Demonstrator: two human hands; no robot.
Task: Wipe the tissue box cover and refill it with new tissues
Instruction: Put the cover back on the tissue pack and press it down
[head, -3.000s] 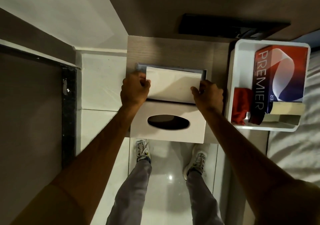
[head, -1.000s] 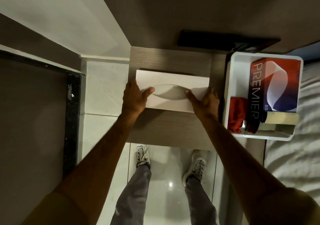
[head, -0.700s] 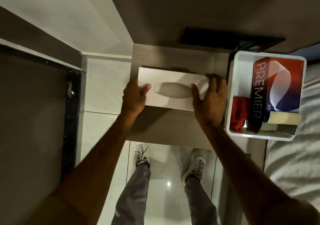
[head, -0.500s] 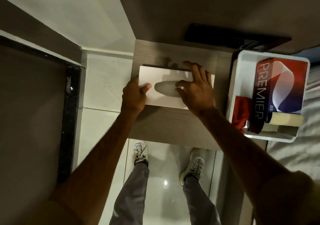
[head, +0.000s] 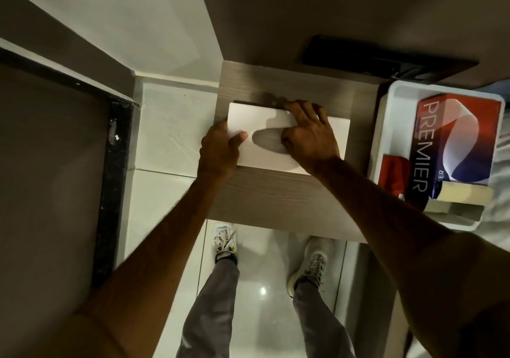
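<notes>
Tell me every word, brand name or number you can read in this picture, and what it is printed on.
"PREMIER": large white letters running down the side of the red and blue tissue pack that sits in the white tray.
A second, much smaller line beside it ends in what looks like "IER"; the rest is too small to read.
The white tissue box cover under the hands shows no lettering.

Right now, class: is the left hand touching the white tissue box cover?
Touching. The head view shows the left hand gripping the tissue box cover's left end, thumb on top.
</notes>
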